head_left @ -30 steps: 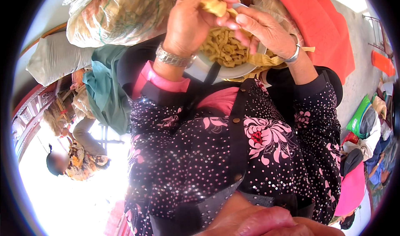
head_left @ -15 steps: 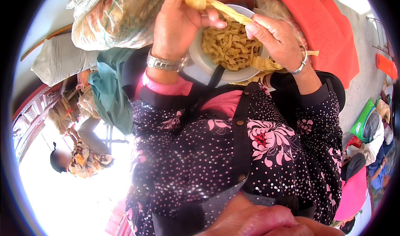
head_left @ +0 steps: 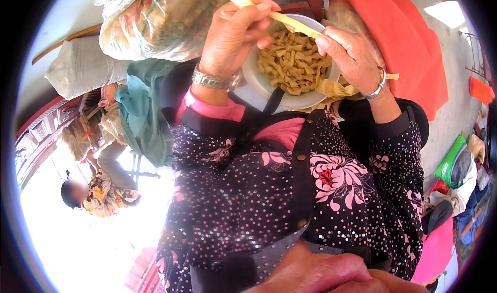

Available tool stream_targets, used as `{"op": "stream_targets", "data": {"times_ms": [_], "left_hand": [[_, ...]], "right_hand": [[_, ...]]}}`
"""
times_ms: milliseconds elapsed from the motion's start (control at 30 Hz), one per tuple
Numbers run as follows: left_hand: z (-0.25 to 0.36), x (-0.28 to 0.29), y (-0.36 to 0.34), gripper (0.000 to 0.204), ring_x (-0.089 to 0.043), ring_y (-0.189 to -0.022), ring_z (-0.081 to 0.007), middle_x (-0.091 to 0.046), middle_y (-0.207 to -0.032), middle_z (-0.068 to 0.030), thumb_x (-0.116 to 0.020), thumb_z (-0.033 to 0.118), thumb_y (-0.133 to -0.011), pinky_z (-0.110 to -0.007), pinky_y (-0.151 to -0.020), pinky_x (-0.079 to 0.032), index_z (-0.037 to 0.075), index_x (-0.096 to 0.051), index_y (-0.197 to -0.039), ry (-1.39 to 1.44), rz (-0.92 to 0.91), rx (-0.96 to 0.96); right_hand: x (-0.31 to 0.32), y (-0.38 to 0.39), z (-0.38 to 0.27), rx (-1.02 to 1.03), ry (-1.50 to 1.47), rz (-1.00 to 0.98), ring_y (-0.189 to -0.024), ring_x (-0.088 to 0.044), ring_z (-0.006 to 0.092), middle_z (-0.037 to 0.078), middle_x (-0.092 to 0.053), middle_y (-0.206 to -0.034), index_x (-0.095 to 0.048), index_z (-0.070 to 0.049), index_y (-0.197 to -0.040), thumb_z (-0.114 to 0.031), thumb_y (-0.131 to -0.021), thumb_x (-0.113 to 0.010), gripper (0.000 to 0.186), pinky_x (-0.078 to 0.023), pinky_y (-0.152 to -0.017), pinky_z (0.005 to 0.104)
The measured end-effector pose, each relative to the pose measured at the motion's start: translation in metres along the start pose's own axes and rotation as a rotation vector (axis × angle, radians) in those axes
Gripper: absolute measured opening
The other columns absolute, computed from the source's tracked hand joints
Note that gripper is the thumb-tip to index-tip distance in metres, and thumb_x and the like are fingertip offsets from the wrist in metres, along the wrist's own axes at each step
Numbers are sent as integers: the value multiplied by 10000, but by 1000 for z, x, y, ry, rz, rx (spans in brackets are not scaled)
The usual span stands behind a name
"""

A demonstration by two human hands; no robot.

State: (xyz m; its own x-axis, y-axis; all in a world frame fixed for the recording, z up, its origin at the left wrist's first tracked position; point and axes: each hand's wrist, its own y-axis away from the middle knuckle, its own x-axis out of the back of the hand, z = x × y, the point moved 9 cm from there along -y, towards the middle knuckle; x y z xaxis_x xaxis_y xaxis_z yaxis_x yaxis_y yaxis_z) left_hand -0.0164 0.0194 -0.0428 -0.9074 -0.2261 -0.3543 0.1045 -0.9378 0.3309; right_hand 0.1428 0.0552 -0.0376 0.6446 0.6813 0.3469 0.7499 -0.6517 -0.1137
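A long pale-yellow strip is stretched at a slant between my hands, above a white bowl. My left hand grips it near its upper left end, which sticks out past the fingers. My right hand pinches the lower right end between thumb and fingers. Short yellow-tan cut pieces fill much of the bowl. Longer yellow strips lie at the bowl's right edge, partly under my right hand.
A large translucent sack and teal cloth lie left. Red cloth is beside the bowl at right. A seated person is at far left, another person at far right. Bags pile along the right.
The strip was bunched in my left hand and now looks flatter and straighter between both hands. My right hand has shifted right and down; my left hand has shifted slightly.
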Motion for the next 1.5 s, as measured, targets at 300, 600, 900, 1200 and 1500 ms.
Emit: {"op": "stream_targets", "data": {"times_ms": [300,600,900,1200,1500], "left_hand": [[45,6,-21,192,-312,-496,-32,-484,-696,-6,-574,156,-897,-217,-508,-368,-15,-595,-982,-5,57,-178],[90,-2,-88,103,-420,-469,-48,-503,-629,27,-562,113,-887,-195,-439,-405,43,-584,-814,-106,35,-426],[74,30,-107,228,-512,-510,-56,-614,-720,-51,-616,199,-847,-222,-455,-432,-26,-635,-874,-711,425,-427],[41,33,-58,281,-433,-427,-39,-578,-641,-19,-622,269,-885,-188,-405,-378,-11,-635,-878,-554,142,-175],[-151,6,9,418,-683,-642,-222,-664,-885,-152,-529,344,-932,-278,-549,-565,-11,-550,-1151,-390,-126,356]], "right_hand": [[35,-40,-25,100,150,134,-521,-482,180,68,-498,-593,-548,-7,-772,-245,-951,-515,300,-390,-516,294],[81,-107,-13,160,514,349,-573,-548,298,112,-559,-614,-566,-41,-763,-370,-950,-457,393,-410,-534,382],[58,-104,39,-23,609,306,-712,-536,383,174,-546,-696,-561,-42,-800,-370,-923,-462,364,-410,-634,438],[86,-35,72,-139,-27,484,-498,-366,29,-67,-430,-603,-615,-64,-856,-357,-956,-489,334,-320,-467,209],[-13,0,-11,221,8,380,-543,-554,164,43,-545,-638,-612,-94,-929,-322,-922,-558,234,-407,-475,293]]}}
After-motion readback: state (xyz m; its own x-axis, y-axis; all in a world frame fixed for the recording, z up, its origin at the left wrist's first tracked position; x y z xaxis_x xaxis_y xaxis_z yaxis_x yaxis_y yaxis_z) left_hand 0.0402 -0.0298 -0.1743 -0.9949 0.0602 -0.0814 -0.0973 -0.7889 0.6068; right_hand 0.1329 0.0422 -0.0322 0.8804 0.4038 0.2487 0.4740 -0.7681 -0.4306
